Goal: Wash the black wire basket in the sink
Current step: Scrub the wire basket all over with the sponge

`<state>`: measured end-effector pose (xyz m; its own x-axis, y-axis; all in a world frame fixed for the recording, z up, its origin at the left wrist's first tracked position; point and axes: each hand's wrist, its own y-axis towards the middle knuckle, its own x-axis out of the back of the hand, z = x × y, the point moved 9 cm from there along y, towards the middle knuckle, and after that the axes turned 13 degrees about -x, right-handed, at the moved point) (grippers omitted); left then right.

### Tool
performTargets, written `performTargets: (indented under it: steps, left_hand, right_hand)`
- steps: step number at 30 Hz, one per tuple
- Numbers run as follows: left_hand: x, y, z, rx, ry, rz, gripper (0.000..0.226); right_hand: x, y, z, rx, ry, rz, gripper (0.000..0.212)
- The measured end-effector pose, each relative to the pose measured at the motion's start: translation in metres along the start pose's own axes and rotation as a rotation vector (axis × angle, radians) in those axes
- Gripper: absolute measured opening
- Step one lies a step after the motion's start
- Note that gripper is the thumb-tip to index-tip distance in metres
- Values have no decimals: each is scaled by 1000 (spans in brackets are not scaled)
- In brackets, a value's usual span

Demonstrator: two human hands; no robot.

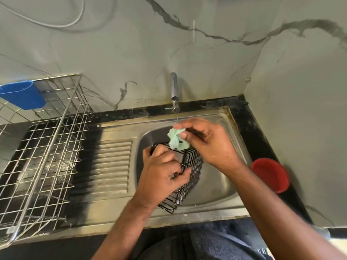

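**Basket held on edge over the sink bowl, green scrubber at its top**

The black wire basket [189, 171] stands tilted on its side inside the steel sink [216, 184], its lower corner close to the bowl's front rim. The left hand [161, 171] grips it from the left, fingers curled round the wires at the rim. The right hand [208, 143] pinches a crumpled pale green scrubber [176, 138] between thumb and fingertips, and the scrubber touches the basket's upper edge. A thin stream of water falls from the tap [174, 91] down to the right hand's fingers.

To the left of the bowl lies the ribbed draining board, and beyond it a steel wire dish rack [47, 147] with a blue plastic holder [22, 96] hung on its back edge. A red bowl [270, 175] sits on the black counter [249, 124] to the right of the sink, near the wall.
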<state>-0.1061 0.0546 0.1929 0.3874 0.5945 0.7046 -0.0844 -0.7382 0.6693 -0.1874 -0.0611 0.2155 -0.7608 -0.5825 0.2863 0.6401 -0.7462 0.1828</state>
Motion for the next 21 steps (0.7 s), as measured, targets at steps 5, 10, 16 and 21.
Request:
performTargets:
  steps: [5,10,16,21]
  left_hand:
    - [11,3,-23,-241,268,-37,36]
    - [23,-4,-34,-310,337,-96,39]
    - [20,-8,-31,-308,331,-99,40]
    - [18,-7,-27,-301,326,-111,41]
  right_hand:
    - [-19,5,1,168,-216,141,32]
    - [11,34,-56,-27,-464,60,39]
    - [38,47,-69,-185,-506,-154,31]
    - [-1,7,-1,193,-209,43,37]
